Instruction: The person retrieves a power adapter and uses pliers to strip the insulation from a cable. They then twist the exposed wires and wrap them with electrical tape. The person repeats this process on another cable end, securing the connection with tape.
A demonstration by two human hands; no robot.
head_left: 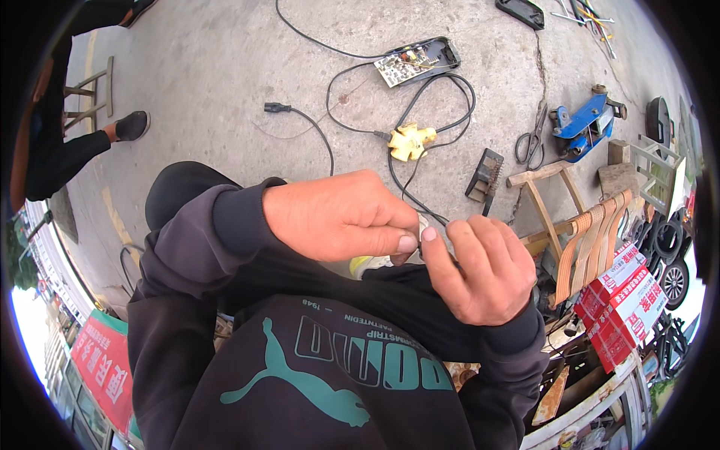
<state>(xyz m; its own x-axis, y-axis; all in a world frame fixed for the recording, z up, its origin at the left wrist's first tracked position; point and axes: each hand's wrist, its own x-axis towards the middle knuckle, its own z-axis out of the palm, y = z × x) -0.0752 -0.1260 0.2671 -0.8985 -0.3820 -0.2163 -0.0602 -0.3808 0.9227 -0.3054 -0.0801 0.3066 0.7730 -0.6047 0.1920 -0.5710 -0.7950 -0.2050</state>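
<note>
My left hand (337, 214) and my right hand (480, 270) meet in front of my chest, thumbs nearly touching. Both pinch the end of a thin black cable (409, 196); the very tip is hidden by the fingers. The cable runs up over the concrete ground to a yellow connector (411, 141). From there, black leads loop on to an open black case with a bare circuit board (416, 60). A second black lead ends in a loose plug (276, 107). I wear a dark sweatshirt with a teal print.
Scissors (532, 142), a blue floor jack (585, 124) and a black finned block (486, 174) lie at the right. A wooden stool with woven straps (577, 225) and red-and-white boxes (619, 300) stand beside me. Another person's shoe (131, 126) is at the left.
</note>
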